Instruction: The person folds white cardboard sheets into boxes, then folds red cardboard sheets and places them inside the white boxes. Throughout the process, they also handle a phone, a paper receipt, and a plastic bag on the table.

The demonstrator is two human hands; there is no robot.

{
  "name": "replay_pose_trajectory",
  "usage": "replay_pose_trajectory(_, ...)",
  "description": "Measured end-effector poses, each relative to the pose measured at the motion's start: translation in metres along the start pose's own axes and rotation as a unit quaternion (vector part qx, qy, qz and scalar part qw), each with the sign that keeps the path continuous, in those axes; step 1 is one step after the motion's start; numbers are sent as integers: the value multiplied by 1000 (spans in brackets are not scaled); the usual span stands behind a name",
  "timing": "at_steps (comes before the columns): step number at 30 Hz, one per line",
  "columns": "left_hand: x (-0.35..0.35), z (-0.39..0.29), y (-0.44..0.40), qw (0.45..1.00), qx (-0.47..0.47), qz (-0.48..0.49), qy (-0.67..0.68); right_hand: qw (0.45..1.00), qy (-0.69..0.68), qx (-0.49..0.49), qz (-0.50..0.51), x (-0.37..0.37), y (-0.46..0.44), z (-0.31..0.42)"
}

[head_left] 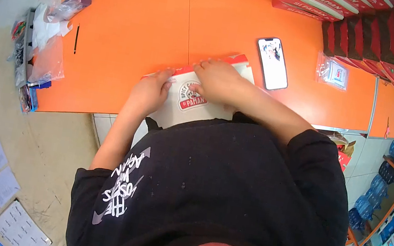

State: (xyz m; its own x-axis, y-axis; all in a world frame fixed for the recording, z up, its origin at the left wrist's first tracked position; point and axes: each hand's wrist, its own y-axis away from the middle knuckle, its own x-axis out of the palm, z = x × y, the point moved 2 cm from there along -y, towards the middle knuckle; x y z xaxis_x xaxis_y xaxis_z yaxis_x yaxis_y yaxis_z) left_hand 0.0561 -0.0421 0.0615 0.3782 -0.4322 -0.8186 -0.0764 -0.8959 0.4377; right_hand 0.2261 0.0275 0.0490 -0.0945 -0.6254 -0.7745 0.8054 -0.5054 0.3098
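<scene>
A white and red cardboard box with a round printed logo lies at the front edge of the orange table, close against the black shirt. My left hand grips its left part, fingers curled over the red edge. Across the right part lies my right hand, its fingers bent over the same red edge and its thumb near the logo. The underside of the box is hidden. To the right of the box, a phone with a lit screen rests on the table.
Stacked red and white boxes stand at the back right of the orange table, beside dark red folded items. A small plastic packet lies right of the phone. Plastic bags and a grey tray are at the left edge.
</scene>
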Motion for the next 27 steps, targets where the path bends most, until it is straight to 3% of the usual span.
replay_pose_trajectory(3,16,-1,2,998,-25,26,-46,992,-52,66,97,23,2,-3)
replay_pose_trajectory(7,49,14,-8,997,-17,61,-47,992,-47,78,92,62,-4,-18)
replay_pose_trajectory(9,56,8,-9,987,-30,93,-131,980,-79,121,136,76,-11,-14)
replay_pose_trajectory(11,52,3,-15,983,-28,106,-145,977,84,49,188,58,-22,0)
replay_pose_trajectory(13,44,2,-16,980,-24,122,-157,977,-20,48,205,8,-28,5)
replay_pose_trajectory(15,33,6,-7,989,-37,134,-50,995,9,31,97,21,-56,-13)
replay_pose_trajectory(16,36,6,-5,988,-31,139,-55,995,3,37,94,44,-61,-18)
replay_pose_trajectory(18,41,6,-6,990,-18,106,-89,988,58,46,-135,66,-68,-26)
replay_pose_trajectory(19,47,6,-6,990,-14,108,-88,988,59,51,-135,72,-66,-31)
replay_pose_trajectory(21,61,6,-6,988,-34,86,-126,952,61,-20,-299,78,-53,-32)
replay_pose_trajectory(25,60,10,-8,985,-23,80,-149,957,89,-6,-277,81,-56,-31)
replay_pose_trajectory(27,43,10,-4,992,-19,104,-67,971,50,11,-232,75,-59,-32)
